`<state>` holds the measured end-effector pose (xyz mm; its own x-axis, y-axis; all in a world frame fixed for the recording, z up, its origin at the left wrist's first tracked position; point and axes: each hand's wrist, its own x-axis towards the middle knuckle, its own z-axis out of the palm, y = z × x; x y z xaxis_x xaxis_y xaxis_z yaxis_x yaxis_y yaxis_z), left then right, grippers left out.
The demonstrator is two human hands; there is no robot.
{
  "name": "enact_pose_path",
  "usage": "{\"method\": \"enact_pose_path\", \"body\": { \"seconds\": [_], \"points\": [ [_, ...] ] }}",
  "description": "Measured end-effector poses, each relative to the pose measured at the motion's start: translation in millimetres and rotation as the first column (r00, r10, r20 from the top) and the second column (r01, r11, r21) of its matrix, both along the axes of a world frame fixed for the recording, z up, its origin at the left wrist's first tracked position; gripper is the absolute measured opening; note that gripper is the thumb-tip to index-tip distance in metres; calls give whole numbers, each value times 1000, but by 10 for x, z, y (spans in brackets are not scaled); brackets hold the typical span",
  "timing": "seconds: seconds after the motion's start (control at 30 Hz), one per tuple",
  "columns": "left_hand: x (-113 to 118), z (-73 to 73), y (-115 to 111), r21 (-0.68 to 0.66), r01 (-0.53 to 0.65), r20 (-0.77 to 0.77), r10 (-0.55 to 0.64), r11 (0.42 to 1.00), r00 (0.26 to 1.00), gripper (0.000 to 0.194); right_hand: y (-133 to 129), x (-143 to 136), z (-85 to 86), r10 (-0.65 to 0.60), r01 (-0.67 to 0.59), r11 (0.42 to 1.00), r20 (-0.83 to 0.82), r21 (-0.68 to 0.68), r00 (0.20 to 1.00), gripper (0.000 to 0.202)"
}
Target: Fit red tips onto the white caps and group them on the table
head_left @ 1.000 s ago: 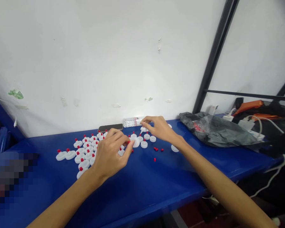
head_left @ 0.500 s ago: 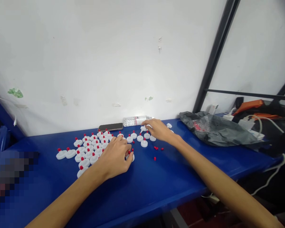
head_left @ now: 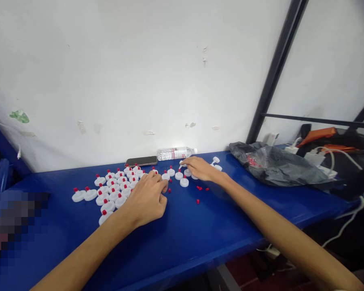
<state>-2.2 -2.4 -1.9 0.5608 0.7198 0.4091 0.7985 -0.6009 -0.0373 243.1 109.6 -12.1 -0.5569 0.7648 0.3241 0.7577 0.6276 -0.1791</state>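
My left hand (head_left: 148, 198) rests at the right edge of a cluster of white nozzle caps with red tips (head_left: 113, 188). Its fingers are curled in, and whatever they may hold is hidden. Farther back, my right hand (head_left: 202, 167) has its fingertips closed on a white nozzle cap (head_left: 181, 163) with no red tip showing. Several capped ones, among them a white nozzle cap with a red tip (head_left: 184, 182), stand between the hands. Loose small red tips (head_left: 199, 188) lie on the blue table (head_left: 182, 234) nearer to me.
A phone (head_left: 141, 161) and a clear plastic bottle (head_left: 174, 153) lie along the wall. More white nozzle caps (head_left: 216, 160) lie beyond my right wrist. At the right is a dark plastic bag (head_left: 279, 167) with a clear bag of red pieces (head_left: 256, 158) on it, near chargers and cables.
The white cap with a red tip by my left thumb is out of sight now, and that hand has curled in more. My right hand has shifted slightly, lower over the caps.
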Motion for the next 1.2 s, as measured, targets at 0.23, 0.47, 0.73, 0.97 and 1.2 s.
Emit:
{"method": "enact_pose_path", "body": {
  "seconds": [0.23,0.47,0.73,0.97,1.2],
  "points": [
    [38,-136,82,26,82,67,-83,996,994,26,18,-13,-4,4,-4,1000,-3,9,1000,44],
    [7,-210,133,-14,95,-82,-96,995,992,27,-20,-21,42,29,-29,999,-27,36,999,46],
    [18,-191,129,7,111,-78,-110,994,991,24,-86,-35,160,35,-8,987,-167,160,985,39],
    [13,-205,137,-50,125,-29,-127,991,992,20,-145,-67,242,98,-28,982,-372,189,923,18],
    [23,-159,113,-41,156,49,-154,987,987,13,-193,-95,246,140,-84,986,-453,141,880,43]
  ]
}}
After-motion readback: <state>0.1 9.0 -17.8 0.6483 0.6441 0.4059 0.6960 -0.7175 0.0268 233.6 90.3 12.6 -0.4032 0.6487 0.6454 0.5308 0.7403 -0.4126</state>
